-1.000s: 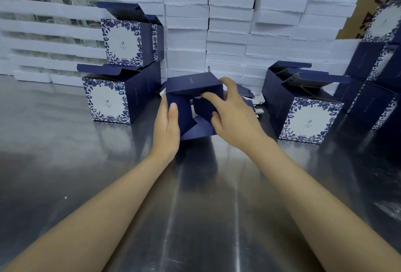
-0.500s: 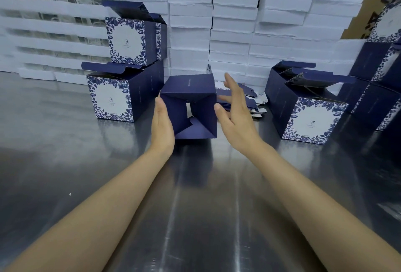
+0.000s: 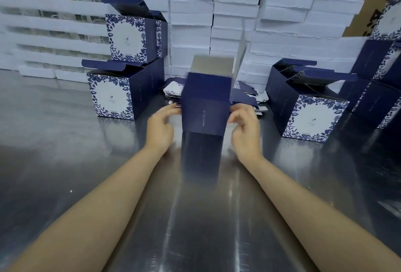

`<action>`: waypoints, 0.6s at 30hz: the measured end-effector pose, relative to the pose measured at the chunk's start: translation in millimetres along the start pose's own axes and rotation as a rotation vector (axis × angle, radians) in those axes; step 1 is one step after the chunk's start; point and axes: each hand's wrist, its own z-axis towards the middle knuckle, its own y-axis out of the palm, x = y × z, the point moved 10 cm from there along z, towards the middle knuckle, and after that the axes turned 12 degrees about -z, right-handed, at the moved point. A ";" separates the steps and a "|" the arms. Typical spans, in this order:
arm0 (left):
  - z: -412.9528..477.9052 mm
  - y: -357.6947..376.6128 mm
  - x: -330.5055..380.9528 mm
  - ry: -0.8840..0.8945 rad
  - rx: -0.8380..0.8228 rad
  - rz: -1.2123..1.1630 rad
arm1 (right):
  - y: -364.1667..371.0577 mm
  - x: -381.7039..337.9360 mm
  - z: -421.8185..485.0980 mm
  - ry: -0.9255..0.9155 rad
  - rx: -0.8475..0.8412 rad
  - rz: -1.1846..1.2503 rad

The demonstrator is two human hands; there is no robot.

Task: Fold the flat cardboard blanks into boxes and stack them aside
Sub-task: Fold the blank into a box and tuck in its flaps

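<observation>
box (image 3: 206, 102) stands upright on the table (image 3: 65, 152), lid flap up. looks like thin card: light, a bit slick, walls probably dent easily, so best held low on both side walls. left hand (image 3: 160, 126) and right hand (image 3: 245, 128) flank it, fingers half curled, too blurry to tell if they grip. blanks (image 3: 245, 98) lie just behind, done boxes (image 3: 125, 89) off left.

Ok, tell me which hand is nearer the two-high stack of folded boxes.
Left. The left hand sits right of the stack, at the left side of the dark box; the right hand is beyond that box.
</observation>
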 end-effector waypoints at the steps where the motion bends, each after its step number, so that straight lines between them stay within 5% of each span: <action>1: 0.7 -11.6 -14.6 -0.128 0.097 -0.042 | -7.9 12.1 1.0 0.080 0.058 0.022; 5: 0.2 -25.9 -34.5 -0.365 0.268 -0.312 | -16.5 60.8 1.0 0.447 0.103 0.083; 8: -1.3 3.0 -29.5 -0.377 0.040 -0.362 | 9.1 78.4 -8.3 0.650 -0.083 0.225; 10: -7.0 31.8 -22.5 -0.362 -0.195 -0.325 | 28.9 78.2 -9.6 0.652 -0.259 0.267; 12: -9.7 39.4 -12.4 -0.311 -0.235 -0.316 | 39.3 78.7 -10.5 0.608 -0.351 0.247; 18: -3.6 -3.2 16.1 -0.011 0.092 -0.187 | -3.1 99.9 -11.7 0.708 0.034 0.070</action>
